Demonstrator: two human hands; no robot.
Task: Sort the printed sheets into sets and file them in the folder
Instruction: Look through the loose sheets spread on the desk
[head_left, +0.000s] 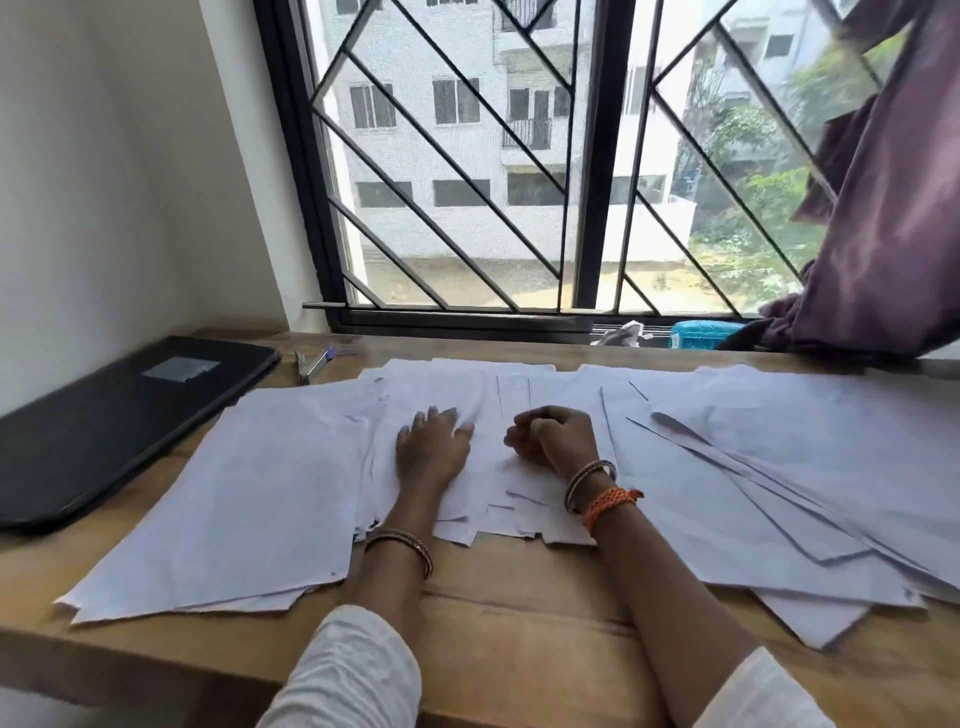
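White printed sheets cover the wooden table: a stack at the left (249, 493), a loose pile in the middle (488, 415) and a fanned spread at the right (779, 467). My left hand (431, 447) lies flat with straight fingers on the middle pile. Just right of it, my right hand (556, 434) rests on the same pile with its fingers curled under; whether they pinch a sheet is hidden. A black folder (119, 415) lies closed at the table's left end, apart from both hands.
A stapler and a blue pen (314, 361) lie near the folder's far corner. The barred window runs behind the table. A purple curtain (883, 208) hangs at the right over the sill, where a blue object (701, 332) sits. The table's front edge (493, 623) shows bare wood.
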